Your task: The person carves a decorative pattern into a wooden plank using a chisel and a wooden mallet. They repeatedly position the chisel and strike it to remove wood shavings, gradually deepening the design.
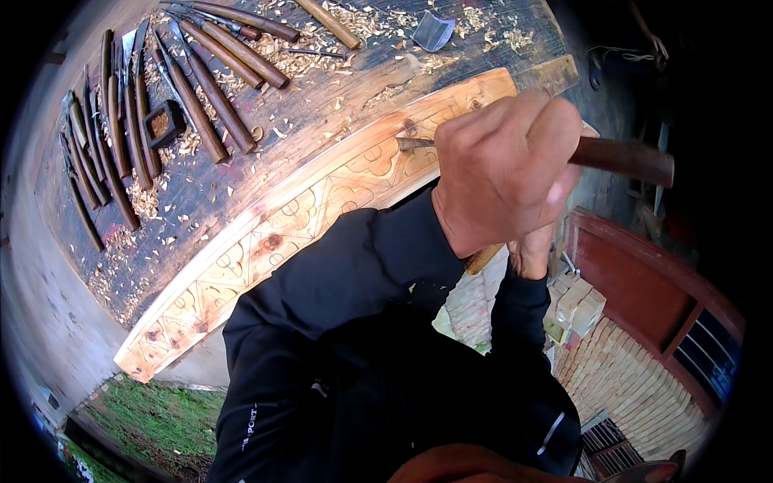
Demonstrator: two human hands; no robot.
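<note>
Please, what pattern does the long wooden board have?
The long wooden board has curved, petal-like outlines among slanting straight lines, seen best in the head view.

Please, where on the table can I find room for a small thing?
The table is barest between the chisels and the carved board, with scattered shavings; a smaller patch perhaps lies between the grey sheet and board. Crowded: upper left, full of chisels, and around the left hand.
</note>
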